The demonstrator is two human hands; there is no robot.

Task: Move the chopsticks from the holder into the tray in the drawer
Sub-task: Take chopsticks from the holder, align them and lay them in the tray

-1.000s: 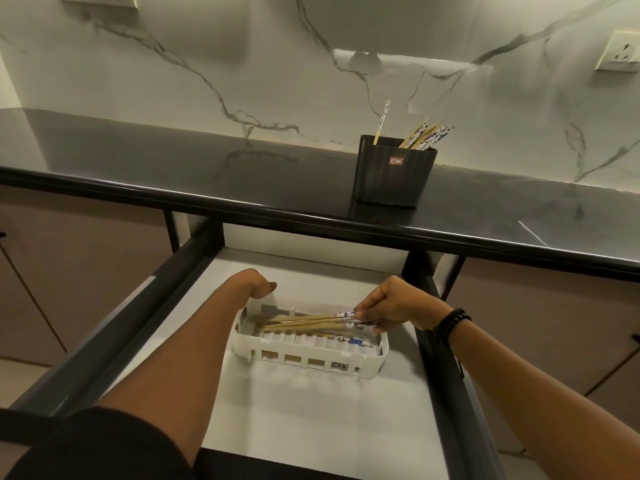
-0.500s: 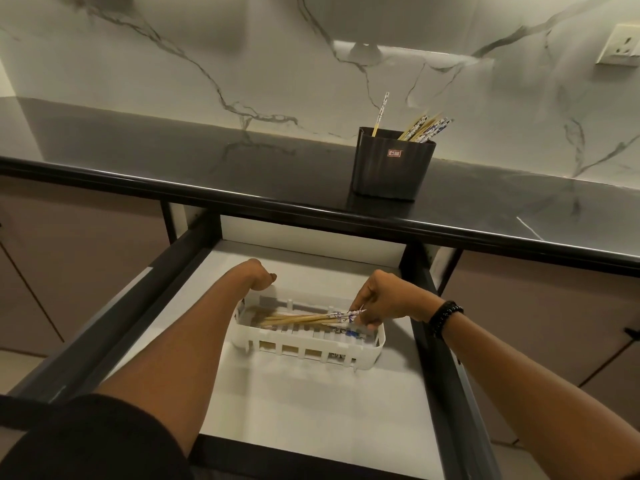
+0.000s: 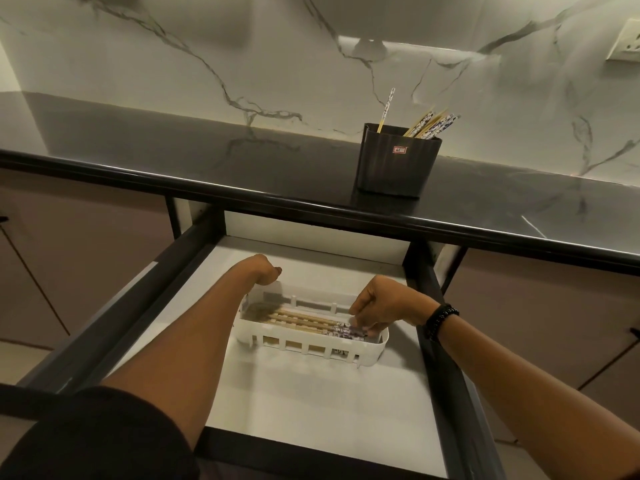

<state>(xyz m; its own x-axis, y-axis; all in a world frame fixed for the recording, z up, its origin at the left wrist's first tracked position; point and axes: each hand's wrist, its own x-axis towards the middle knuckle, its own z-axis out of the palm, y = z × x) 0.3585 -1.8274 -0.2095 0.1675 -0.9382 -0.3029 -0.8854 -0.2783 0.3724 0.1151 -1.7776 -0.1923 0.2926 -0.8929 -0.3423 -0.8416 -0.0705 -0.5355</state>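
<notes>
So the chopsticks in the tray (image 3: 311, 322) are lying flat, side by side along its length, patterned ends toward the right where my right hand (image 3: 384, 308) is. Fingertips are curled down onto those patterned ends, pinched close together, but I honestly can't tell if they're gripping a stick or just nudging the bundle straight. My left hand (image 3: 263, 271) is bent over the tray's far left corner, fingers tucked out of sight, so no idea how open it is; looks like it's steadying the tray (image 3: 311, 349) though.

The tray sits in the open drawer (image 3: 311, 410), toward the right side. More chopsticks in the holder (image 3: 429, 124) are poking out of the black holder (image 3: 394, 164) up on the counter (image 3: 173, 157), plus one leaning off on its own at the left, so I'd call this job partway done.

For this step I'd say: keep the left hand planted so the light plastic tray doesn't skate on that smooth drawer floor, push the ends flush, and let go low so nothing bounces out or ends up crossed. Then lift the right hand straight up before reaching for the holder, since the counter edge hangs over the back of the drawer.
</notes>
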